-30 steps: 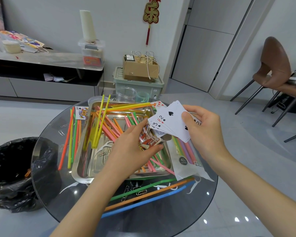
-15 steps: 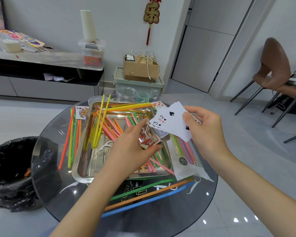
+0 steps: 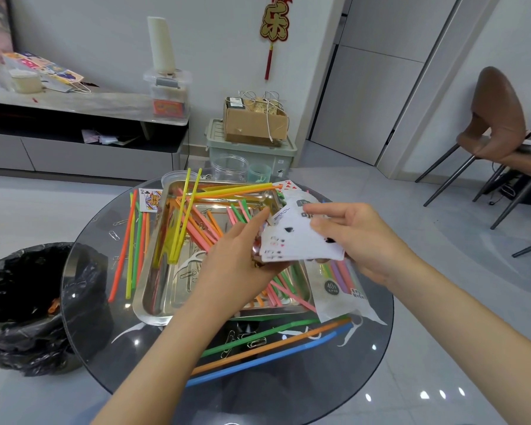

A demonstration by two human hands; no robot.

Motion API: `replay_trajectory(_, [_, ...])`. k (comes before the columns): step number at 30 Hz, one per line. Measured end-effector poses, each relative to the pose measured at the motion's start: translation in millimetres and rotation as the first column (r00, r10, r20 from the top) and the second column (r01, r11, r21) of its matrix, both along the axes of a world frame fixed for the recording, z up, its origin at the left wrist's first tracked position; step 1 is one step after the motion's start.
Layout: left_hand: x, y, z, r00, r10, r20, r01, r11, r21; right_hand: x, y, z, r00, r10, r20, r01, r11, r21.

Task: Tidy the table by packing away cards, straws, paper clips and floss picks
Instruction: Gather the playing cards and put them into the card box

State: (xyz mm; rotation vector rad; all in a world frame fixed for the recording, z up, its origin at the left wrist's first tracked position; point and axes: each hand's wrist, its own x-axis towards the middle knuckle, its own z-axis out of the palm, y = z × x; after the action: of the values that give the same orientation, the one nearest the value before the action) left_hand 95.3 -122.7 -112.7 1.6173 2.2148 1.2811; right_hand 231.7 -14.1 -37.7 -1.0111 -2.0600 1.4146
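gold character 乐 on red hanging wall ornament [image 3: 274, 21], "40" in dark round label on straw packet [image 3: 332, 286], blurred "JOKER" on fanned cards [image 3: 301, 240], Q on lone queen card [image 3: 149, 200]

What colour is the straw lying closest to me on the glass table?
Blue. That straw shows clearly in the head view, the only view there is.

cards [image 3: 295, 240] blurred by motion, tray [image 3: 154, 302] middle hidden behind left hand [image 3: 236, 265], chair [image 3: 497, 118] cut off at right

Black-lined bin [image 3: 19, 317] at left, brown chair [image 3: 497, 118] at right, cardboard box [image 3: 252, 124] atop green crate [image 3: 249, 151].
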Motion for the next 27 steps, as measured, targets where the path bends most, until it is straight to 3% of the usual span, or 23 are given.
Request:
replay_trajectory(3, [-1.0,-3.7,2.9,0.999,-0.03,-0.015,0.031,0.999,0.025,7.6,6.5,15.1,0.999,0.034,-0.034,-0.033,0.999,0.036])
replay_trajectory(7, [-1.3,-4.1,2.9,0.996,-0.076,-0.04,0.075,0.997,-0.036,16.9,18.1,23.3,0.989,0.104,0.107,-0.12,0.979,0.163])
replay_trajectory(13, [2.4,-5.3,1.7,0.989,-0.115,-0.096,0.108,0.991,-0.079,15.4,13.3,25.3,0.957,0.191,0.219,-0.224,0.965,0.136])
replay_trajectory(20, [5.3,-6.3,9.1,0.996,-0.074,-0.058,0.077,0.996,0.038,12.8,19.5,22.4,0.994,-0.021,-0.108,0.048,0.964,0.263])
replay_trajectory(24, [7.7,-9.5,12.2,0.995,-0.09,-0.04,0.092,0.994,0.054,8.2,17.4,18.2,0.982,-0.08,-0.171,0.153,0.872,0.466])
replay_trajectory(27, [10.3,-9.9,11.4,0.996,-0.088,-0.027,0.089,0.996,0.025,3.2,8.0,19.0,0.986,-0.043,-0.164,0.131,0.81,0.571])
